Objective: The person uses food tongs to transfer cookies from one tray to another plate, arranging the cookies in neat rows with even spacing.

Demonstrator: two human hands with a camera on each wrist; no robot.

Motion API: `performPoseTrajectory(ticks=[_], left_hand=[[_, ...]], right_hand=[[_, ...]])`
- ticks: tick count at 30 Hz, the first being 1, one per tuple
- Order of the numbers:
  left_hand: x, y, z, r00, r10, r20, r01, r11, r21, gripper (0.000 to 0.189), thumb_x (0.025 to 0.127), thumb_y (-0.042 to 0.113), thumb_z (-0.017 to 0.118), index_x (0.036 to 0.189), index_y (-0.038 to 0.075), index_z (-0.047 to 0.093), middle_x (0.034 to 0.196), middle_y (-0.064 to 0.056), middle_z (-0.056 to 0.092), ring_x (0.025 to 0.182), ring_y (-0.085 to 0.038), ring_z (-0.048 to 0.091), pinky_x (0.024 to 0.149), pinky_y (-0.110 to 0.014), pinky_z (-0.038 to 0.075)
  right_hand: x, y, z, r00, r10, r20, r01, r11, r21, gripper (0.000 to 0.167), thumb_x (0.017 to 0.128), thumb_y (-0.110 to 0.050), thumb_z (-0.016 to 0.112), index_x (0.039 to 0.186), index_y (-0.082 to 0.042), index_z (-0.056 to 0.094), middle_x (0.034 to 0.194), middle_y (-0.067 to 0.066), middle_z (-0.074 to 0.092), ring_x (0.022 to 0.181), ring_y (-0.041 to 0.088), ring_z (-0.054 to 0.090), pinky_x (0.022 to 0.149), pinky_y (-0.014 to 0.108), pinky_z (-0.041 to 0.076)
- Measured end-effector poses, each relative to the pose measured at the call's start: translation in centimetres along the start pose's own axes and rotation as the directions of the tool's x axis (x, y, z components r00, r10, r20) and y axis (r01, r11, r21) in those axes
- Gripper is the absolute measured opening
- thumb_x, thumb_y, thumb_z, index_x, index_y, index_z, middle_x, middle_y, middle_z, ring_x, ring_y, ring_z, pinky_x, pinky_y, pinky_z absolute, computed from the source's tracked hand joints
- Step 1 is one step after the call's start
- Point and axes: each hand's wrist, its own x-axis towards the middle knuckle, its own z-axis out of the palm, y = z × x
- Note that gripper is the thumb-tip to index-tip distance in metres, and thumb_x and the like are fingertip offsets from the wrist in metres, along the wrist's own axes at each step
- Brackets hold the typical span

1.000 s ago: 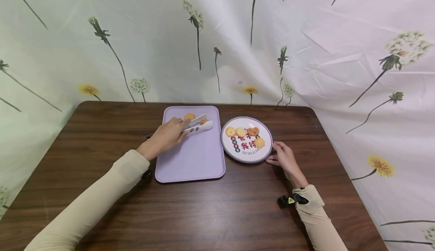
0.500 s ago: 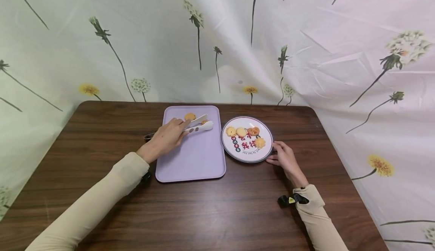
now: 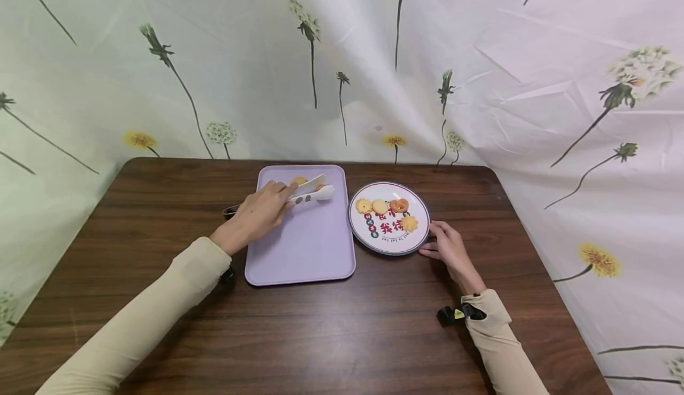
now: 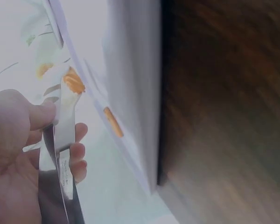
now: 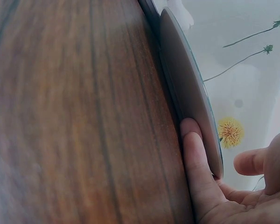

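My left hand [image 3: 262, 212] grips a pair of white-tipped metal tongs [image 3: 307, 193] over the far half of the lilac tray [image 3: 299, 258]. An orange-brown cookie [image 4: 73, 80] is caught between the tong tips. Another round cookie [image 3: 299, 180] lies on the tray, partly hidden by the hand and tongs; in the left wrist view this cookie [image 4: 113, 122] shows edge-on. At the plate's right edge, my right hand [image 3: 450, 249] touches the rim with its fingers, and its thumb stands apart in the right wrist view. The white printed plate [image 3: 369, 237] carries several cookies [image 3: 379, 207].
The plate stands close beside the tray's right edge on a dark wooden table [image 3: 320, 335]. Behind the table's far edge hangs a pale cloth [image 3: 256, 86] printed with dandelions.
The tongs have risen slightly from the tray with the cookie in their tips, and the left hand has shifted a little to the left. The right hand and plate stay put.
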Motion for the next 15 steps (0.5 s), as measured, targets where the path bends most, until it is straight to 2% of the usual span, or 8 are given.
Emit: performPoseTrajectory(ticks=[4,7,11,15], left_hand=[[0.3,0.5,-0.5,0.999,0.033,-0.028,-0.033,0.999,-0.013,0.045,0.104,0.017,0.064,0.146,0.005,0.056,0.113,-0.017,0.069,0.108,-0.035,0.066,0.076,-0.05,0.058],[0.6,1.3,-0.8,0.998,0.061,-0.034,-0.062,0.998,-0.028,0.045,0.104,0.018,0.064,0.147,0.004,0.056,0.122,-0.018,0.07,0.112,-0.036,0.066,0.081,-0.05,0.058],[1.1,2.6,-1.0,0.996,0.089,-0.015,-0.09,0.995,-0.05,0.046,0.106,0.018,0.061,0.148,0.0,0.055,0.134,-0.018,0.065,0.117,-0.034,0.063,0.088,-0.048,0.058],[1.6,4.3,-0.9,0.995,0.102,0.013,-0.101,0.993,-0.062,0.048,0.106,0.02,0.06,0.151,0.002,0.053,0.128,-0.016,0.066,0.112,-0.029,0.063,0.083,-0.046,0.06]], right_hand=[[0.0,0.0,0.0,1.0,0.004,-0.005,-0.004,1.0,0.001,0.05,0.114,-0.024,0.034,0.155,0.005,0.035,0.146,0.026,0.046,0.075,0.007,0.068,0.077,0.024,0.063],[0.1,0.0,0.0,1.0,0.008,-0.005,-0.008,1.0,-0.003,0.05,0.114,-0.025,0.034,0.156,0.004,0.036,0.146,0.025,0.046,0.076,0.007,0.068,0.078,0.024,0.063],[0.1,0.0,0.0,1.0,0.012,-0.004,-0.012,1.0,-0.003,0.05,0.114,-0.023,0.034,0.156,0.004,0.035,0.141,0.023,0.048,0.076,0.008,0.068,0.079,0.025,0.063],[0.1,0.0,0.1,1.0,0.009,-0.007,-0.009,1.0,0.0,0.048,0.113,-0.018,0.034,0.155,0.004,0.037,0.133,0.021,0.051,0.075,0.007,0.069,0.078,0.025,0.063]])
